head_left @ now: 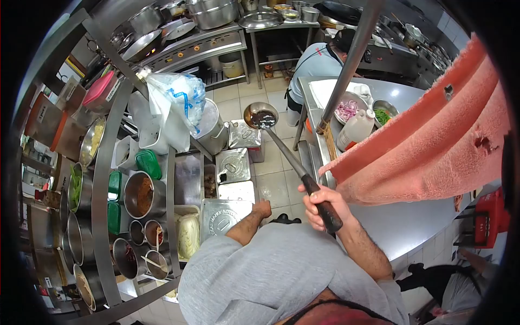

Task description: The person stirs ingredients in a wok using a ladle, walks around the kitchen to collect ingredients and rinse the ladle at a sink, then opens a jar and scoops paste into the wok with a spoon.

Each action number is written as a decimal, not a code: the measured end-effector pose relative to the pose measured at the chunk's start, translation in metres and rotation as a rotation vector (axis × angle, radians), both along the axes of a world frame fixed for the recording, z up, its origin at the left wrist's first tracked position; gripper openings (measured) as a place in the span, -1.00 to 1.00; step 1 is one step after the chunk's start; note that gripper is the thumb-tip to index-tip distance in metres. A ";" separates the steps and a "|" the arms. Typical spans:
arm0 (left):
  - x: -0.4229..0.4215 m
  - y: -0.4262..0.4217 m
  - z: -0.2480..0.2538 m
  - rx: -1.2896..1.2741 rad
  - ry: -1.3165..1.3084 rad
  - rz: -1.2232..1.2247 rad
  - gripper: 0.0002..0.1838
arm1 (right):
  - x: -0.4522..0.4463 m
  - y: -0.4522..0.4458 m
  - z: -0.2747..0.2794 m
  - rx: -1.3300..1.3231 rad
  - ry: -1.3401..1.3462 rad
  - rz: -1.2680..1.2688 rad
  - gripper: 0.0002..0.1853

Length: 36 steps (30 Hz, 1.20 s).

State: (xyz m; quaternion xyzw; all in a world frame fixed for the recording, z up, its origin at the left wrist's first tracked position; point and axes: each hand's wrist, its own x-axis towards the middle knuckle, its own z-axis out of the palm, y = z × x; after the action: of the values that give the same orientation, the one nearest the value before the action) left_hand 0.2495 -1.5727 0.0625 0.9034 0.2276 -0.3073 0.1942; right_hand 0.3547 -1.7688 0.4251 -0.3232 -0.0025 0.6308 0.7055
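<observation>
My right hand (327, 208) is closed around the dark grip of a long-handled metal ladle (284, 149). The ladle reaches forward over the aisle, and a dark brown liquid (264, 119) lies in its bowl. Low on the left, my left hand (262, 209) is beside the corner of a silver metal tin (222, 214). Its fingers are turned down and hidden, so I cannot tell whether it touches the tin or holds anything.
Metal pots of ingredients, including a reddish-brown one (145, 195), fill the left shelves. A pink towel (417, 146) hangs at right near a bowl of sliced onions (349, 110) and a white jug (356, 130). A co-worker (314, 70) bends ahead. Stoves (189, 52) line the back.
</observation>
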 end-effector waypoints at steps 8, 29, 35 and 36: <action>0.052 0.035 -0.012 -0.117 0.100 -0.077 -0.63 | 0.030 0.028 0.004 0.101 0.032 -0.020 -0.66; 0.160 0.238 -0.123 -0.438 -0.041 0.279 -0.70 | 0.234 0.257 0.002 -0.147 -0.076 -0.156 -0.67; 0.223 0.265 -0.096 -0.488 -0.304 0.519 -0.73 | 0.309 0.316 -0.015 -0.082 -0.119 -0.092 -0.69; 0.236 0.270 -0.085 -0.590 -0.288 0.481 -0.70 | 0.323 0.326 -0.017 -0.082 -0.132 -0.072 -0.70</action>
State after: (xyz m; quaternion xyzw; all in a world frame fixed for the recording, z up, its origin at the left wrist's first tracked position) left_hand 0.4857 -1.3027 -0.0227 0.7637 0.3047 -0.1757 0.5413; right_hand 0.6778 -1.4433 0.4078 -0.3925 -0.0115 0.5818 0.7123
